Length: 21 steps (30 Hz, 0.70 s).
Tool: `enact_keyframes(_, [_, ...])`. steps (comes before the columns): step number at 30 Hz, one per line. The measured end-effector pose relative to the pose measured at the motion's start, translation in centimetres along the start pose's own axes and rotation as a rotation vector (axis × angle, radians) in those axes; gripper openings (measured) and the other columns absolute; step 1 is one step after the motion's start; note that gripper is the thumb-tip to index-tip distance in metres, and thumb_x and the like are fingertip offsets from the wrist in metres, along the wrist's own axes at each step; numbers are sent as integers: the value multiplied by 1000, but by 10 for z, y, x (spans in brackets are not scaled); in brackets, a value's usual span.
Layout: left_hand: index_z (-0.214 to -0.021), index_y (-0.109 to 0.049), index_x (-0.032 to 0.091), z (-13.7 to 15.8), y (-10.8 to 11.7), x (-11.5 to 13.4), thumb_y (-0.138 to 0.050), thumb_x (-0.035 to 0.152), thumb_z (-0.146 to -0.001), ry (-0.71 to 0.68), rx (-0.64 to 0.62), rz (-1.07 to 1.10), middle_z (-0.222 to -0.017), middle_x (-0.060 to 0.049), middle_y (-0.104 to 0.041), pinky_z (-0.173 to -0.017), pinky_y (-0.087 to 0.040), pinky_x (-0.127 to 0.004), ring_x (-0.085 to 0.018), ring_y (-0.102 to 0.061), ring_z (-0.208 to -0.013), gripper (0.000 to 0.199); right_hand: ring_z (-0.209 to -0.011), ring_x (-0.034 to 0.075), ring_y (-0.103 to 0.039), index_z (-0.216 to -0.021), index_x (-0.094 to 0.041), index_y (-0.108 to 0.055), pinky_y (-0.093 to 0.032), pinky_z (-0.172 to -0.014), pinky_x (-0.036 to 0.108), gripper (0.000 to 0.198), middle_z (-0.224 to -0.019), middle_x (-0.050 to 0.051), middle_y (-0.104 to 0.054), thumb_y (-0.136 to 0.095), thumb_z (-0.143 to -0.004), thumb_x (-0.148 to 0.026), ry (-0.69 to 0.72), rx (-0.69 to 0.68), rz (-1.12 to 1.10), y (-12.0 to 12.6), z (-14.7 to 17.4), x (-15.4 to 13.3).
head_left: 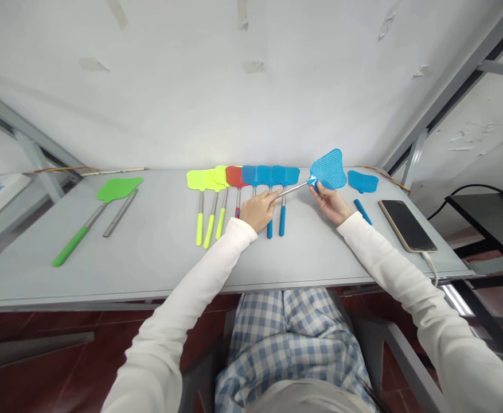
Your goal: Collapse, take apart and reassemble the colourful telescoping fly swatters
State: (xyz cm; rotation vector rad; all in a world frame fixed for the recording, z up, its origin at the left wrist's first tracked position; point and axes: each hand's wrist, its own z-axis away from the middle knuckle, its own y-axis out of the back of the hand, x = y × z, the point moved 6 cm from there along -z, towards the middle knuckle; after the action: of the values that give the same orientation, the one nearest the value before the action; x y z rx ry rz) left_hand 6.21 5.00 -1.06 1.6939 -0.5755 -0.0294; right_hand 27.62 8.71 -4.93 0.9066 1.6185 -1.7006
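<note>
A blue fly swatter [328, 169] is held slantwise between my two hands, its mesh head raised at the right. My left hand [257, 210] is closed round its lower end, over the row on the table. With fingers pinched at the neck just below the head is my right hand [332, 202]. Beneath and beside my left hand lie several blue swatters [282, 221], partly covered, and a red swatter [234, 176]. Left of these are three yellow swatters [199, 221]. A separate blue swatter head [363, 182] and a loose blue handle [363, 211] lie right of my right hand.
On the grey table [156, 269], a green swatter [71, 246] and a loose metal rod [121, 213] lie at the left. A phone [407, 225] with a white cable is at the right. Metal frame posts rise at both sides, and a wall stands behind.
</note>
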Motion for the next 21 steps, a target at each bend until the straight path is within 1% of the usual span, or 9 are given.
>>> enact_keyframes(3, [-141, -50, 35, 0, 0, 1, -31, 38, -100, -8, -1, -20, -118, -3, -64, -77, -45, -30, -22, -60, -108, 45, -101, 11, -67, -73, -25, -67, -51, -105, 26, 18, -83, -7, -73, -77, -69, -10, -23, 52, -37, 3, -2, 0])
enact_keyframes(6, [-141, -49, 35, 1, 0, 2, -31, 38, -100, -12, -5, -34, -118, -3, -64, -76, -45, -30, -22, -60, -108, 45, -97, 10, -68, -72, -25, -67, -52, -103, 24, 20, -79, -8, -73, -77, -69, -8, -35, 81, -74, 6, -4, -1])
enact_keyframes(13, [-141, -50, 34, 1, 0, 2, -31, 38, -100, -6, -8, -28, -117, -4, -65, -76, -44, -30, -22, -60, -108, 45, -99, 10, -68, -76, -25, -68, -52, -104, 25, 19, -86, -7, -74, -78, -69, -11, -55, 5, -50, 4, -4, 3])
enact_keyframes(17, [-141, -50, 35, 0, -1, 1, -32, 38, -100, -8, 1, -19, -117, -4, -65, -76, -44, -30, -22, -60, -108, 45, -99, 10, -68, -76, -25, -67, -52, -104, 26, 19, -87, -7, -74, -78, -68, -11, -52, 0, -46, 3, -4, 3])
enact_keyframes(21, [-141, -51, 34, 0, -2, 0, -33, 37, -100, -9, 8, -13, -116, -4, -65, -75, -44, -30, -22, -61, -108, 44, -107, 12, -66, -75, -27, -66, -52, -105, 30, 19, -96, -7, -74, -77, -68, -12, -54, 20, -26, 3, -3, 3])
